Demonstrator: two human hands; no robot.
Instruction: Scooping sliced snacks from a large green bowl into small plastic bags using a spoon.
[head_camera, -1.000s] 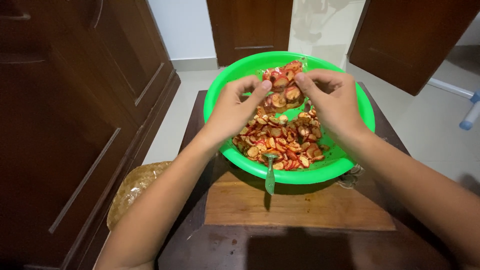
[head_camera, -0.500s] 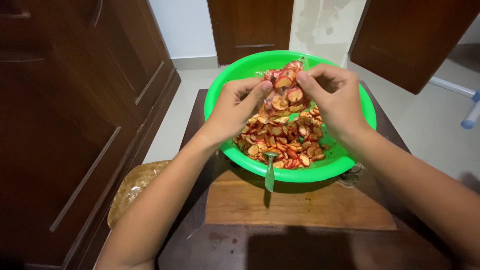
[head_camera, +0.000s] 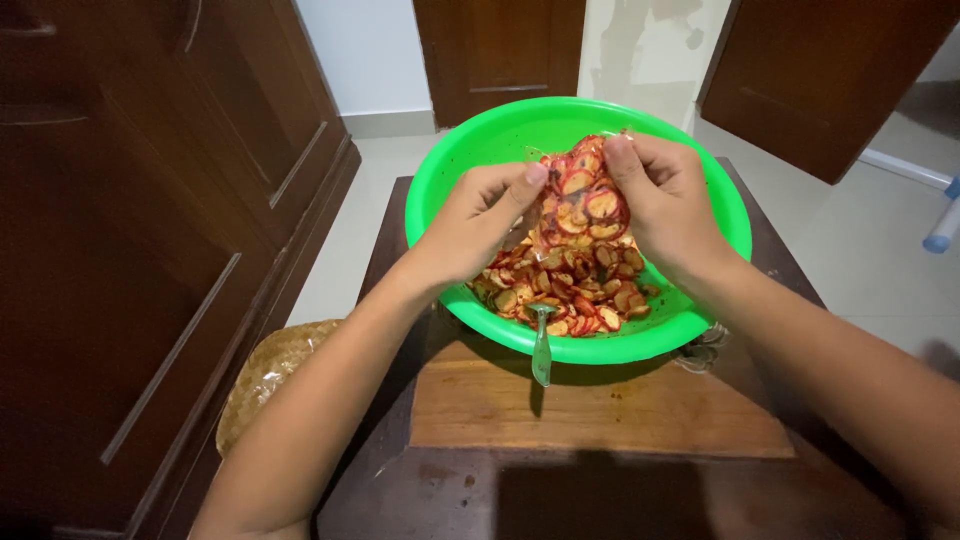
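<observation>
The bowl (head_camera: 470, 160) is glossy green plastic, smooth. The bag (head_camera: 580, 195) of red-edged slices is thin clear plastic, shiny and crinkled. The spoon (head_camera: 541, 345) is polished metal. The board (head_camera: 600, 405) is matt bare wood; the table (head_camera: 420, 490) darker, slightly glossy wood. The basket (head_camera: 265, 375) is rough woven fibre.
</observation>
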